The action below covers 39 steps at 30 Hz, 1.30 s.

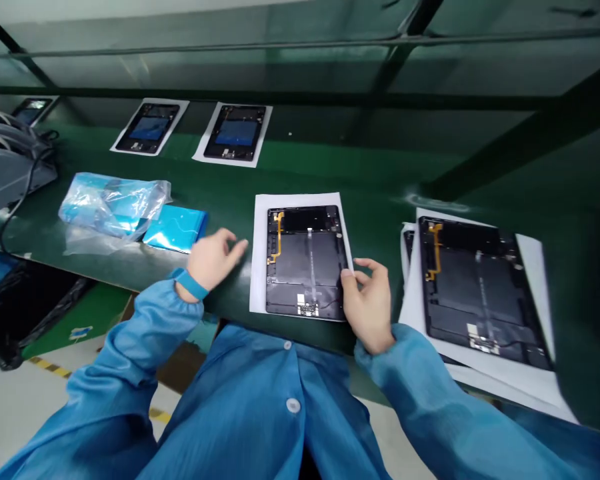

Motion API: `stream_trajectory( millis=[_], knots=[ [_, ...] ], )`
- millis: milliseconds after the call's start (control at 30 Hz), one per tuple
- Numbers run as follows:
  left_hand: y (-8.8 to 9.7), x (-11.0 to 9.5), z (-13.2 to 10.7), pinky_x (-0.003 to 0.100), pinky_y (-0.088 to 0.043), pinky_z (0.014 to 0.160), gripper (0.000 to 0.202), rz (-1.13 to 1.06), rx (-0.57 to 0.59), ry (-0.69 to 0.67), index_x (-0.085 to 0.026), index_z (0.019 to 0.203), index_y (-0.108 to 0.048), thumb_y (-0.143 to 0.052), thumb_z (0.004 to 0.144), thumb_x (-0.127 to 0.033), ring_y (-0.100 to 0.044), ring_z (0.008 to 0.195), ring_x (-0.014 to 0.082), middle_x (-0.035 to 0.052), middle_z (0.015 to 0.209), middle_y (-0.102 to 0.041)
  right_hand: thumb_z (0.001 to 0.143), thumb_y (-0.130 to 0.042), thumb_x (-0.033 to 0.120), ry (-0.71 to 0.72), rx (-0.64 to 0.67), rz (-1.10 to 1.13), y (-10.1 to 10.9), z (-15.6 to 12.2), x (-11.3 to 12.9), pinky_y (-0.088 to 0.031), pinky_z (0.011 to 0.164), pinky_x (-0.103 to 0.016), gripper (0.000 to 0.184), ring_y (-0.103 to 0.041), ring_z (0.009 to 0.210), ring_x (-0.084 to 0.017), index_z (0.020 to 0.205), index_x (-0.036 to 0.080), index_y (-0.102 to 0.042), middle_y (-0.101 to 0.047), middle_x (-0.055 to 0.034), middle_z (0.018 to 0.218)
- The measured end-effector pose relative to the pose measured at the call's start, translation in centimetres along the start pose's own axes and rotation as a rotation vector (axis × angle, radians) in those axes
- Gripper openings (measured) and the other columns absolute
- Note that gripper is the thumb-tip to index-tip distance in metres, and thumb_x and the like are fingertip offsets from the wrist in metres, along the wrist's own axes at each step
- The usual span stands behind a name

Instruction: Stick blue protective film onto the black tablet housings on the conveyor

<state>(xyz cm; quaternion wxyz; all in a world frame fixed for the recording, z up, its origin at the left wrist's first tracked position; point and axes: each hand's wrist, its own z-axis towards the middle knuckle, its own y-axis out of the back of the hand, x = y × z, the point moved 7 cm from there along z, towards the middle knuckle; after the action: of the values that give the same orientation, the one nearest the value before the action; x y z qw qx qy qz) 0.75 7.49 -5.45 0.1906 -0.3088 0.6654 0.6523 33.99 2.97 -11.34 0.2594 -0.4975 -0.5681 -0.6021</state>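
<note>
In front of me an opened tablet housing [305, 267], with an orange flex cable and a small board at its near edge, lies on a white sheet [259, 267]. My right hand [367, 300] grips its right edge, thumb on the rim; the fingertips are partly hidden. To the left of the sheet, my left hand [213, 259] hovers with thumb and forefinger apart, holding nothing. Beside that hand lies a stack of shiny blue film sheets [175, 228]. A blue band [193, 285] circles the left wrist.
A clear plastic bag with blue sheets [113, 203] lies left. Tablet housings [483, 293] on paper are stacked at right. Two housings with blue rectangles [149, 128] [233, 132] lie at the back. A grey machine [10, 160] with cables stands far left on the green bench [330, 163].
</note>
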Motion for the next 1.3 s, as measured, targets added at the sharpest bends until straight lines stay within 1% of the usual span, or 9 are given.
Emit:
stream_trajectory(
  millis=[67,167,333,433,600,733,867,1033,1300],
  knots=[
    [3.7,1.7,1.3,0.038,-0.04,0.084,0.026,0.123,-0.122,0.031,-0.021,0.091,-0.06,-0.071,0.082,-0.042,-0.06,0.091,0.0294,0.0049,0.078,-0.058,0.085,-0.055,0.048,-0.005,-0.023,-0.071,0.2,-0.1,0.4,-0.038,0.056,-0.032,0.044,-0.048,0.05,-0.016,0.12,0.023,-0.048,-0.069,-0.002,0.08],
    [7.2,4.6,3.6,0.038,-0.041,0.081,0.028,0.214,-0.128,0.082,-0.02,0.08,-0.055,-0.078,0.073,-0.035,-0.059,0.082,0.0276,0.0024,0.071,-0.054,0.086,-0.051,0.046,-0.007,-0.056,-0.145,0.5,-0.3,1.1,-0.043,0.062,-0.036,0.04,-0.055,0.055,-0.02,0.119,0.024,-0.05,-0.071,-0.0044,0.083],
    [8.1,7.1,5.3,0.029,-0.042,0.067,0.029,0.134,0.095,0.057,-0.019,0.076,-0.061,-0.074,0.075,-0.046,-0.055,0.068,0.017,0.0007,0.07,-0.061,0.086,-0.054,0.048,0.111,0.039,-0.416,1.2,-0.6,2.7,-0.047,0.071,-0.043,0.041,-0.063,0.066,-0.027,0.123,0.029,-0.054,-0.07,-0.0064,0.085],
    [8.2,7.0,5.4,0.027,-0.038,0.06,0.027,0.054,0.184,0.032,-0.019,0.077,-0.063,-0.067,0.08,-0.045,-0.052,0.062,0.0154,-0.0007,0.063,-0.057,0.089,-0.054,0.048,0.259,-0.047,-0.567,1.9,-1.7,5.1,-0.049,0.084,-0.052,0.039,-0.066,0.094,-0.035,0.123,0.03,-0.059,-0.07,-0.0142,0.106],
    [9.6,3.8,2.9,0.028,-0.032,0.063,0.023,0.013,-0.017,-0.056,-0.019,0.074,-0.053,-0.061,0.087,-0.036,-0.042,0.062,0.0142,-0.0022,0.064,-0.047,0.089,-0.06,0.049,0.415,0.211,-0.163,-4.5,-5.0,10.3,-0.054,0.092,-0.053,0.021,-0.067,0.099,-0.031,0.105,0.037,-0.067,-0.072,-0.0074,0.107],
    [8.2,-0.3,-1.7,0.029,-0.035,0.069,0.024,-0.031,-0.071,-0.169,-0.02,0.078,-0.05,-0.054,0.095,-0.037,-0.043,0.068,0.0148,-0.0015,0.07,-0.048,0.075,-0.076,0.056,0.228,0.548,0.234,-13.1,-6.7,12.3,-0.061,0.075,-0.048,0.049,-0.07,0.086,-0.027,0.117,0.033,-0.063,-0.072,-0.0074,0.113],
    [5.4,-1.9,-4.1,0.027,-0.039,0.065,0.032,-0.116,0.099,-0.241,-0.02,0.08,-0.051,-0.051,0.098,-0.047,-0.047,0.065,0.013,-0.0018,0.07,-0.052,0.06,-0.086,0.054,0.092,0.733,0.441,-18.2,-6.8,12.2,-0.065,0.077,-0.046,0.067,-0.074,0.086,-0.026,0.117,0.03,-0.06,-0.072,-0.0089,0.112],
    [4.3,-1.3,-4.5,0.026,-0.041,0.066,0.046,-0.219,0.236,-0.254,-0.02,0.08,-0.051,-0.05,0.097,-0.062,-0.048,0.066,0.0123,-0.0015,0.071,-0.054,0.058,-0.088,0.053,0.003,0.819,0.434,-19.2,-6.2,9.9,-0.066,0.08,-0.048,0.056,-0.076,0.079,-0.027,0.106,0.03,-0.07,-0.076,-0.0067,0.104],
    [3.8,-1.8,-4.3,0.028,-0.039,0.066,0.056,-0.382,0.394,-0.3,-0.02,0.074,-0.047,-0.052,0.09,-0.073,-0.041,0.066,0.0121,-0.0036,0.067,-0.045,0.053,-0.084,0.064,-0.035,0.704,0.268,-17.7,-5.7,9.6,-0.064,0.083,-0.046,0.059,-0.076,0.075,-0.031,0.092,0.021,-0.078,-0.076,-0.0059,0.075]
  ],
)
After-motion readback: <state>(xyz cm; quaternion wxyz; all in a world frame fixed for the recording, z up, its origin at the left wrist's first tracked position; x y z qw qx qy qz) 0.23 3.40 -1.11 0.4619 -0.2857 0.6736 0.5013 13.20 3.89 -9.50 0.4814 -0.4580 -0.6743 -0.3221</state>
